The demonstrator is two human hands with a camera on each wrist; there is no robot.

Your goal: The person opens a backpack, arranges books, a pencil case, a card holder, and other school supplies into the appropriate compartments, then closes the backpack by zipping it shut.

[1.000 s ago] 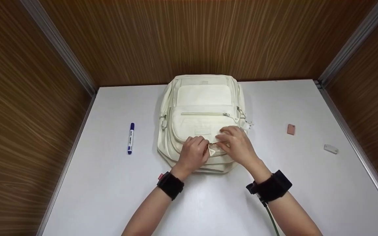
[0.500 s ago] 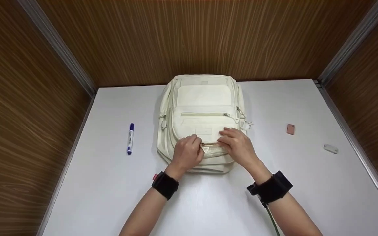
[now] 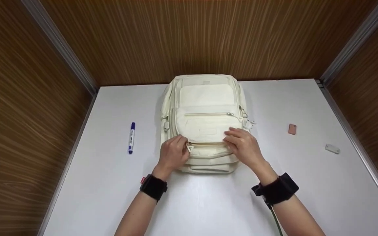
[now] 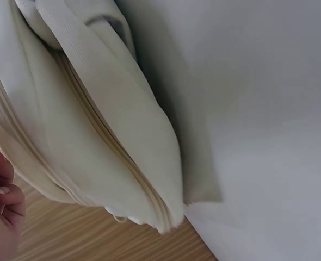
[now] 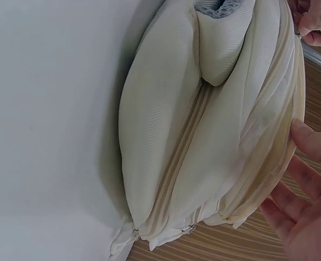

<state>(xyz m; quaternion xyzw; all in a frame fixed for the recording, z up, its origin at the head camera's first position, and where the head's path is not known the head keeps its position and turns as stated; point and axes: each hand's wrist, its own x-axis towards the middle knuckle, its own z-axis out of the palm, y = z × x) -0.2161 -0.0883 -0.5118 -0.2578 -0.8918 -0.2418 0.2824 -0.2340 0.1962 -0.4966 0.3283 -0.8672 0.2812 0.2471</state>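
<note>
A cream backpack point(image 3: 206, 95) lies on the white table with its front pockets facing up. At the left part of the front pocket's lower edge, my left hand point(image 3: 173, 153) pinches a zipper, whose triangular pull point(image 3: 190, 149) shows beside the fingers. My right hand point(image 3: 246, 146) holds the same pocket's edge farther right. In the right wrist view, the thumb of my right hand point(image 5: 310, 201) lies on the zipper edge, its fingers on the other side. The zipper gapes between the hands. Only curled fingers of my left hand point(image 4: 2, 201) show in the left wrist view.
A blue-capped marker point(image 3: 132, 138) lies left of the backpack. To the right are a small pink block point(image 3: 292, 129) and a small pale grey item point(image 3: 332, 149). Wood-grain panels point(image 3: 202, 39) enclose the table point(image 3: 195, 209) at the back and sides.
My left hand has moved left along the pocket edge with the zipper pull, and the zipper gap has lengthened. The right hand stays at the pocket's edge, shifted very slightly right.
</note>
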